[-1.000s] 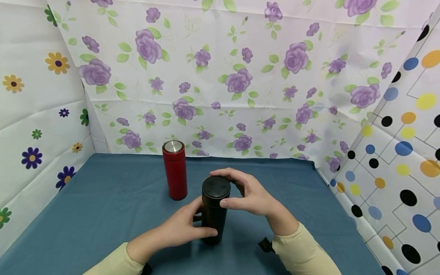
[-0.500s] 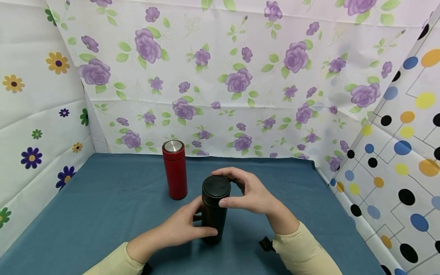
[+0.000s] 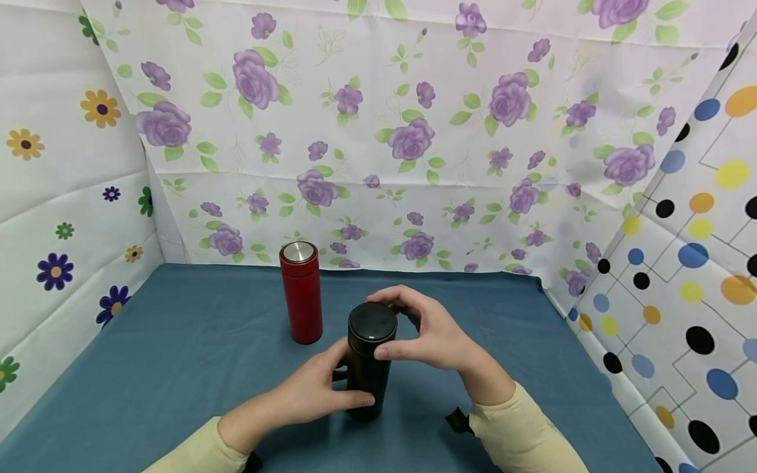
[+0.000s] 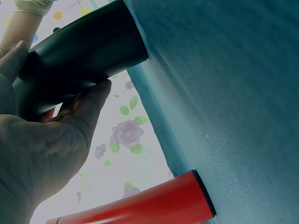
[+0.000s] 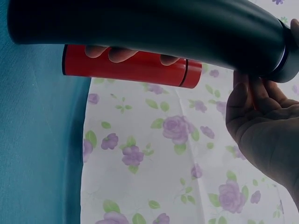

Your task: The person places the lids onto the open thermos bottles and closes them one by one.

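Note:
A black thermos flask (image 3: 368, 381) stands upright on the blue cloth, its round black lid (image 3: 372, 320) in place on top. My left hand (image 3: 310, 389) grips the flask's body low down, thumb in front and fingers round the far side. At the lid, my right hand (image 3: 434, 332) holds on with its thumb at the near edge and fingertips at the far edge. The left wrist view shows the left palm (image 4: 46, 149) close to the flask's dark body (image 4: 88, 51). In the right wrist view, the right fingers (image 5: 261, 95) touch the flask near its lid seam.
Behind and left of the black flask stands a red thermos flask (image 3: 303, 302) with a silver-topped lid. Blue cloth (image 3: 195, 341) covers the table. Patterned sheets (image 3: 378, 131) hang at the back and both sides. A small black object (image 3: 458, 420) lies beside the right sleeve.
The right thumb has slid slightly left along the near side of the lid, while the fingertips on the far side have shifted slightly right. My left hand and both flasks stay put.

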A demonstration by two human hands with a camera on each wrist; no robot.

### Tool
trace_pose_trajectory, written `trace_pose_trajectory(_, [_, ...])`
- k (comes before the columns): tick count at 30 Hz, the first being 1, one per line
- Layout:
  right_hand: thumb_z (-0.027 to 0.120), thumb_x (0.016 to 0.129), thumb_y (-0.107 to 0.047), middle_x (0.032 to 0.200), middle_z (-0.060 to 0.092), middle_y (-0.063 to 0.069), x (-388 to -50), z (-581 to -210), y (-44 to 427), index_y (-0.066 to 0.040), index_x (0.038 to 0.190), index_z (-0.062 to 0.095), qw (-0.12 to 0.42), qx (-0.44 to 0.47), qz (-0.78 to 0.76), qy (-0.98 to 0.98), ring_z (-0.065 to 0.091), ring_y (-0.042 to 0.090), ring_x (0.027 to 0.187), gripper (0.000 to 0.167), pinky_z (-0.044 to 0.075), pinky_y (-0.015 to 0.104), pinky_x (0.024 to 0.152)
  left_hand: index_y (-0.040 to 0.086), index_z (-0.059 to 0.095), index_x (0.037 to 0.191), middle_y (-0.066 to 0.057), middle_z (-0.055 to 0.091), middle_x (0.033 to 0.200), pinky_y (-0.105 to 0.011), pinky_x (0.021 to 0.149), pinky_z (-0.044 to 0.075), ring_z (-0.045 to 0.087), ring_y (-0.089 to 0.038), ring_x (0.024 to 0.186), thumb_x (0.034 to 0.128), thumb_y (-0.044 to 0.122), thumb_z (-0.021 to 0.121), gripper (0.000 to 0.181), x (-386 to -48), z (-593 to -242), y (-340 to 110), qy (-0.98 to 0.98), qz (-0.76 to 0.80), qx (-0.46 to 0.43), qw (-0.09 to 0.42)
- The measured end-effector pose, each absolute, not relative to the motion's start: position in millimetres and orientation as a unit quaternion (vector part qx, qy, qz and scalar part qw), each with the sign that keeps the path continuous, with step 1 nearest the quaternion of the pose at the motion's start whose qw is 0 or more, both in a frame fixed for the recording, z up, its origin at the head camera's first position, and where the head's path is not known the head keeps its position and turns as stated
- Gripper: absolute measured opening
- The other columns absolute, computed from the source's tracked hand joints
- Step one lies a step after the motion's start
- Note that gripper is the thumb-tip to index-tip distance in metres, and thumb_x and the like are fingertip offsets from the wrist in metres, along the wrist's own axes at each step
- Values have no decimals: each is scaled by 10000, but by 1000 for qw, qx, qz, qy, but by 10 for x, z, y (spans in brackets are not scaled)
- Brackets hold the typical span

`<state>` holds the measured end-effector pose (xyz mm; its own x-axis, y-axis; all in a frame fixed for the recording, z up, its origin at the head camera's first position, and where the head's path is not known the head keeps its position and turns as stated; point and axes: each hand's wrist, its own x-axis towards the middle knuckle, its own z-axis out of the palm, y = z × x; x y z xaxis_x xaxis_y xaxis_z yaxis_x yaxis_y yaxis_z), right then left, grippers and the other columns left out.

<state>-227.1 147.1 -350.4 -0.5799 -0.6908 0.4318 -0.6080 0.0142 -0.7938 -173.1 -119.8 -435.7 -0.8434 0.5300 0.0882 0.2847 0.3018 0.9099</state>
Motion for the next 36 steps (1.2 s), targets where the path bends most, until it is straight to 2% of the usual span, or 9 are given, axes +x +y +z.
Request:
trace_pose_trajectory(7, [926, 955, -302, 1373, 697, 41, -2272, -3507, 1465, -163, 1482, 652, 32, -456, -532, 713, 668, 272, 1120, 610, 573, 421, 1020, 341, 472, 1614, 121, 674, 1414, -601, 1175, 519, 626, -164, 1383, 971, 371, 903, 775, -1730, -4358, -1200, 800, 531, 256, 115])
trace_pose_trajectory(25, [945, 928, -394, 1392, 685, 35, -2267, -3506, 1460, -172, 1474, 644, 28, -452, -528, 718, 663, 271, 1133, 663, 577, 413, 1012, 339, 463, 1624, 123, 669, 1432, -606, 1192, 502, 621, -168, 1392, 969, 365, 905, 791, -1726, -4338, -1196, 800, 531, 253, 118])
trace_pose_trajectory(30, [897, 969, -435, 1505, 644, 79, -2279, -3515, 1471, -142, 1557, 595, 41, -462, -530, 710, 647, 281, 1181, 723, 565, 440, 1043, 339, 465, 1622, 116, 666, 1444, -615, 1196, 495, 618, -181, 1399, 971, 365, 902, 784, -1728, -4339, -1194, 799, 533, 250, 121])
trace_pose_trajectory(36, [781, 1064, -433, 1597, 604, 114, -2303, -3528, 1455, -68, 1659, 481, 87, -491, -553, 668, 592, 312, 1409, 760, 484, 440, 1188, 338, 469, 1619, 109, 670, 1434, -616, 1195, 495, 618, -184, 1395, 973, 367, 899, 776, -1724, -4340, -1197, 798, 535, 248, 123])
